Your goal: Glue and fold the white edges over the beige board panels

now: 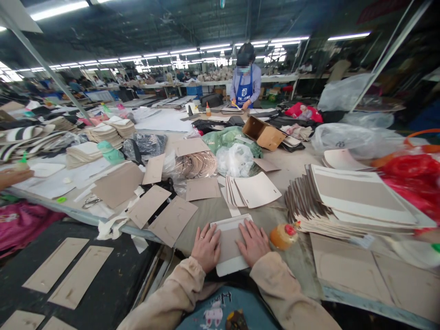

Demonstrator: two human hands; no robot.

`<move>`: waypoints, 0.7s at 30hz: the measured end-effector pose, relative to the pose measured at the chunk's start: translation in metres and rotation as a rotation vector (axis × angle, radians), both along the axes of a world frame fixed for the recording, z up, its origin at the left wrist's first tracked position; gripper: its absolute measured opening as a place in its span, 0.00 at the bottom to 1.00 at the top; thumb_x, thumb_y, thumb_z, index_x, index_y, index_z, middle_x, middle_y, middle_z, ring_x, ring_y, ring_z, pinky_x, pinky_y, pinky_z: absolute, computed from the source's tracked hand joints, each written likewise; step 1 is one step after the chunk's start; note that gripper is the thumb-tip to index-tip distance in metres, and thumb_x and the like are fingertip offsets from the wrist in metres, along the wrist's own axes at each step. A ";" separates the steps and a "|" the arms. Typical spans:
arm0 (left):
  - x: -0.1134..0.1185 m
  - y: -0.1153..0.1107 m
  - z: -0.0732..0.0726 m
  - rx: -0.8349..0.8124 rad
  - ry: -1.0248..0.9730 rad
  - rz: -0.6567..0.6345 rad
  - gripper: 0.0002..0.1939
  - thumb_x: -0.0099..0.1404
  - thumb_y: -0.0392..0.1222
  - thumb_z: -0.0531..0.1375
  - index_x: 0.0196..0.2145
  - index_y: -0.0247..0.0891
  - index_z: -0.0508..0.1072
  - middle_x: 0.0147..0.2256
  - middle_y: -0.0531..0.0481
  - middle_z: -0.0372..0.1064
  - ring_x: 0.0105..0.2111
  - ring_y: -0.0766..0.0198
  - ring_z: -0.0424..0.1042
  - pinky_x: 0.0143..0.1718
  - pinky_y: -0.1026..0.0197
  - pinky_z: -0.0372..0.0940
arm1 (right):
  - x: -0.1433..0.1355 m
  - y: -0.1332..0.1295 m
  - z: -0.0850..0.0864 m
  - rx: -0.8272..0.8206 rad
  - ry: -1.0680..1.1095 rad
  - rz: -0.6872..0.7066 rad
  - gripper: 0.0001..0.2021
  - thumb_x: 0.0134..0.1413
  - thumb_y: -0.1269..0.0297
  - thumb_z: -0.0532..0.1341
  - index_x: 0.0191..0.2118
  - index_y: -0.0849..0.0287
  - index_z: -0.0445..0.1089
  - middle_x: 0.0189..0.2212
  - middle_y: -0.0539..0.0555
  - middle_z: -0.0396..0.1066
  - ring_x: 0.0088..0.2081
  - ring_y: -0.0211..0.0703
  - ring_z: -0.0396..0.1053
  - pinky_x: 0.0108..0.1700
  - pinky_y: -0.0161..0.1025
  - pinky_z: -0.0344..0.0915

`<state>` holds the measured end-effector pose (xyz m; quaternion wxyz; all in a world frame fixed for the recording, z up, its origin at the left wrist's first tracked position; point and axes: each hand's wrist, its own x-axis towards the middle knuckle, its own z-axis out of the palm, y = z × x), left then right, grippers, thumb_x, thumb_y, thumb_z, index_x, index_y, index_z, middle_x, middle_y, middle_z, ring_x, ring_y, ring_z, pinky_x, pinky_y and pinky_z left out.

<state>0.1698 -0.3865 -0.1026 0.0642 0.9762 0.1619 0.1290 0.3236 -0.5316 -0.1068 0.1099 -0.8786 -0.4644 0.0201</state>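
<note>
A panel (229, 243), taupe in the middle with white bands at its ends, lies at the table's front edge. My left hand (206, 247) rests on its left side, fingers spread, a ring on one finger. On the right side of the panel my right hand (253, 242) lies flat with its fingers apart. Just right of that hand sits a bottle of orange-yellow liquid (283, 235) with a red part on top. Beyond the panel is a fanned set of white sheets (257, 189). Taupe panels (173, 220) lie to the left of my hands.
A tall stack of white and taupe panels (364, 195) stands at the right, near red plastic bags (415, 178). Clear bags (234, 159) and a cardboard box (263, 133) are farther back. Across the table stands a person in a blue apron (244, 87). Another person's hand (15, 176) is at far left.
</note>
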 end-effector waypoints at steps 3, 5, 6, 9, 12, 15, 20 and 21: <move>0.000 0.000 -0.001 0.006 -0.010 0.002 0.20 0.62 0.38 0.51 0.52 0.39 0.65 0.57 0.43 0.58 0.58 0.45 0.52 0.55 0.33 0.49 | 0.000 0.000 0.001 0.003 0.004 -0.004 0.26 0.55 0.55 0.51 0.59 0.55 0.56 0.62 0.54 0.48 0.62 0.50 0.45 0.59 0.55 0.43; 0.000 -0.001 -0.001 0.008 -0.019 0.002 0.20 0.62 0.38 0.51 0.51 0.39 0.66 0.57 0.42 0.59 0.58 0.45 0.53 0.55 0.33 0.49 | 0.000 0.000 0.001 0.002 -0.003 -0.003 0.26 0.55 0.55 0.51 0.59 0.55 0.56 0.62 0.54 0.48 0.62 0.51 0.45 0.59 0.55 0.43; 0.000 -0.001 -0.001 0.008 -0.022 0.001 0.20 0.62 0.38 0.51 0.51 0.39 0.66 0.57 0.42 0.59 0.58 0.45 0.53 0.55 0.33 0.49 | 0.000 -0.001 0.001 -0.001 -0.010 -0.001 0.26 0.55 0.55 0.51 0.60 0.55 0.56 0.62 0.54 0.48 0.62 0.51 0.46 0.59 0.55 0.43; -0.001 -0.001 0.000 0.005 -0.021 0.000 0.20 0.62 0.38 0.51 0.52 0.39 0.65 0.56 0.42 0.59 0.58 0.45 0.53 0.55 0.33 0.49 | -0.001 -0.001 0.000 -0.006 -0.027 0.003 0.26 0.55 0.56 0.51 0.60 0.55 0.56 0.62 0.55 0.48 0.62 0.51 0.46 0.59 0.55 0.44; -0.001 0.000 0.000 0.001 -0.022 0.002 0.20 0.62 0.39 0.51 0.52 0.39 0.65 0.57 0.43 0.59 0.58 0.45 0.53 0.55 0.33 0.49 | -0.001 -0.001 -0.001 -0.003 -0.039 0.002 0.26 0.56 0.56 0.51 0.60 0.55 0.56 0.62 0.55 0.48 0.61 0.51 0.46 0.59 0.55 0.44; -0.001 0.000 0.001 -0.002 -0.032 0.000 0.20 0.61 0.39 0.51 0.52 0.39 0.65 0.56 0.43 0.59 0.58 0.46 0.53 0.55 0.34 0.49 | -0.002 -0.001 -0.001 -0.011 -0.049 0.000 0.26 0.56 0.55 0.51 0.60 0.55 0.56 0.62 0.55 0.48 0.61 0.51 0.47 0.58 0.55 0.45; -0.002 0.000 0.001 -0.018 -0.038 0.007 0.20 0.61 0.39 0.52 0.52 0.39 0.65 0.57 0.43 0.59 0.58 0.46 0.52 0.55 0.34 0.49 | -0.002 0.000 -0.002 -0.027 -0.056 -0.001 0.26 0.56 0.55 0.50 0.60 0.54 0.55 0.63 0.54 0.47 0.62 0.50 0.46 0.59 0.55 0.44; -0.002 0.000 0.001 -0.019 -0.037 0.007 0.20 0.61 0.39 0.52 0.52 0.39 0.65 0.57 0.43 0.58 0.58 0.46 0.52 0.55 0.34 0.49 | -0.002 0.000 -0.002 -0.029 -0.058 0.000 0.26 0.56 0.55 0.50 0.60 0.54 0.55 0.63 0.54 0.47 0.62 0.50 0.46 0.58 0.55 0.44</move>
